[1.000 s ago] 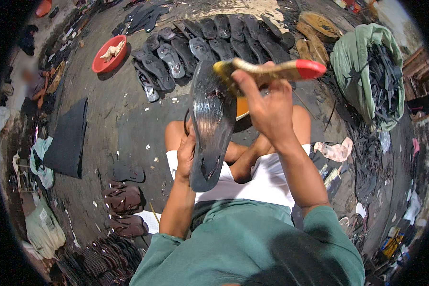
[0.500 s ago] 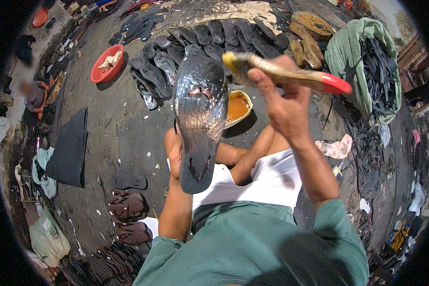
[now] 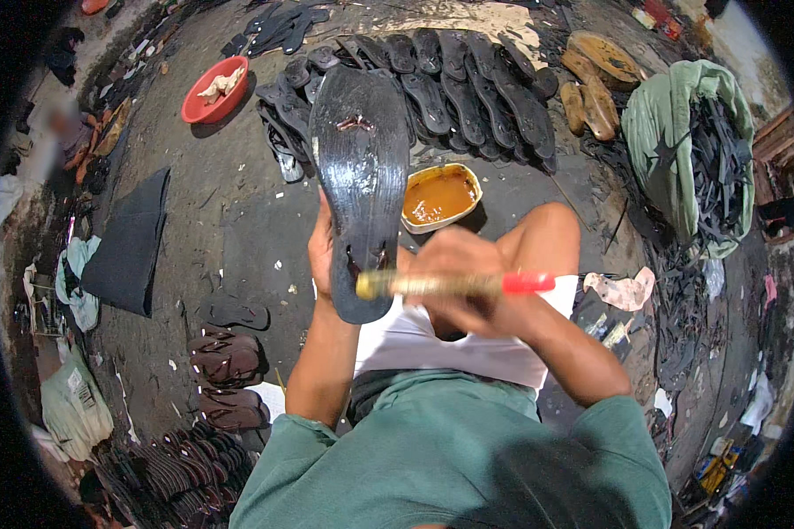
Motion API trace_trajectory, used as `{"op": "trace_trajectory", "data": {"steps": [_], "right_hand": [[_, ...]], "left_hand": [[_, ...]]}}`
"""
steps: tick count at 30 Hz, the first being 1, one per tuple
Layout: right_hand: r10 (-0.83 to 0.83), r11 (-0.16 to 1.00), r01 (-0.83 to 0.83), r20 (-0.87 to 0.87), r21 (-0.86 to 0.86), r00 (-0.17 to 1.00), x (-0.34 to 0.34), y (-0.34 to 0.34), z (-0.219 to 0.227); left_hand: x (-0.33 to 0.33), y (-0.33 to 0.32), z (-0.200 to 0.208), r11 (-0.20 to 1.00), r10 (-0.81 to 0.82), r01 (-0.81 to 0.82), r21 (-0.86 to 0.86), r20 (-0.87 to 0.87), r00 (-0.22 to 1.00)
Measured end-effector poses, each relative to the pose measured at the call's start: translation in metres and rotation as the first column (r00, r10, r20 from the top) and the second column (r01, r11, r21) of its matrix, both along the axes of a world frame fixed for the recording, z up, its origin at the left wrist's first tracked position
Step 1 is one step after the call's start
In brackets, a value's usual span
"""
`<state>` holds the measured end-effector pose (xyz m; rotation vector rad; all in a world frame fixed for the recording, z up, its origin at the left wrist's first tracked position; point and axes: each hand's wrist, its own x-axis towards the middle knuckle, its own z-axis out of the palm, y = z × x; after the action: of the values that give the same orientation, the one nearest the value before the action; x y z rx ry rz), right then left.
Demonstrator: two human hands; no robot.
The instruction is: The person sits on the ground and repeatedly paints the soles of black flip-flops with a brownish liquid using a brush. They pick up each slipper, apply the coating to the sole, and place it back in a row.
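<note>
Black sandal sole (image 3: 360,176) gripped in left hand (image 3: 322,251) fingers; right hand (image 3: 463,286) fingers hold brush (image 3: 454,284) w/ red end.

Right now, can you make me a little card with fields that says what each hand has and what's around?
left hand: holds a black sandal sole upright from behind
right hand: grips a brush with a red handle end, bristle tip on the sole's lower end
tub: orange-brown glue, on the ground past the knee
behind: row of black soles
far left: red bowl
right: green sack of black straps
</note>
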<state>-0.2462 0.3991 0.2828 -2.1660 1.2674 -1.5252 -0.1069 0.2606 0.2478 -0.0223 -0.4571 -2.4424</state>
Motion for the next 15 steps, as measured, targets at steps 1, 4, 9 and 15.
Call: {"op": "trace_trajectory", "data": {"steps": [1,4,9,15], "right_hand": [[-0.031,0.999,0.031,-0.022,0.013,0.999,0.001,0.004,0.007],[-0.081,0.993,0.093,0.151,-0.078,0.985,-0.024,-0.004,0.039],[-0.185,0.982,0.187,0.065,-0.027,0.981,-0.052,-0.037,0.058],[-0.141,0.990,0.141,-0.009,0.027,0.990,0.000,0.011,0.015]], "left_hand": [[-0.003,0.001,0.006,1.000,-0.003,0.004,0.022,-0.019,1.000],[-0.012,0.009,0.013,1.000,-0.004,0.003,-0.021,-0.012,1.000],[-0.024,0.013,0.019,0.990,-0.132,0.137,0.018,-0.189,0.973],[-0.023,0.001,0.012,0.997,0.015,-0.010,0.071,-0.070,0.997]]}}
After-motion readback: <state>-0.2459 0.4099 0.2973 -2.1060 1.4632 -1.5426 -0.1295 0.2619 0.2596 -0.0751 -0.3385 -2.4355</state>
